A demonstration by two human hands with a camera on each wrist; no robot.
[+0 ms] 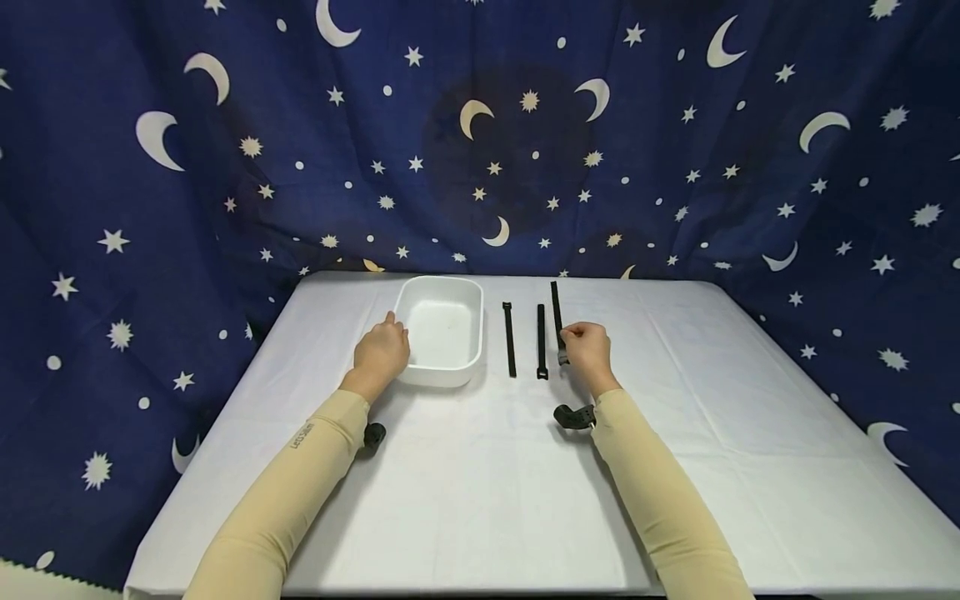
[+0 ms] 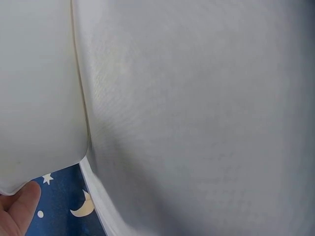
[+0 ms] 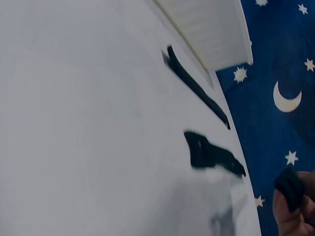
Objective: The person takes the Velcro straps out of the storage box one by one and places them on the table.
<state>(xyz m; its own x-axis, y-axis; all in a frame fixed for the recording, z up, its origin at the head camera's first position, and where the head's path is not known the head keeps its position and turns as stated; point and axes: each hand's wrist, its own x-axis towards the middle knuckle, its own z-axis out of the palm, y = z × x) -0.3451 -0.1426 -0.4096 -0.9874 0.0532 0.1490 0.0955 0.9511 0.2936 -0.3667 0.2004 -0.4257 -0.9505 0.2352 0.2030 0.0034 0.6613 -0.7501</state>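
Observation:
My left hand (image 1: 381,350) grips the left side of a white plastic bin (image 1: 438,377), which holds nothing. In the left wrist view a fingertip (image 2: 32,191) lies against the bin's rim. Between the thumb and fingers of my right hand (image 1: 591,350) is a black hook-and-loop cable tie (image 1: 557,307); its long end reaches toward the back of the table. The right wrist view shows its pinched end (image 3: 290,189). Two more black cable ties lie to its left, a middle one (image 1: 542,337) with its head toward me and another (image 1: 510,342) with its head away.
A white cloth covers the table (image 1: 465,500). Behind it hangs a dark blue curtain (image 1: 525,167) with moons and stars. Black camera mounts stick out at the left wrist (image 1: 373,435) and the right wrist (image 1: 573,417).

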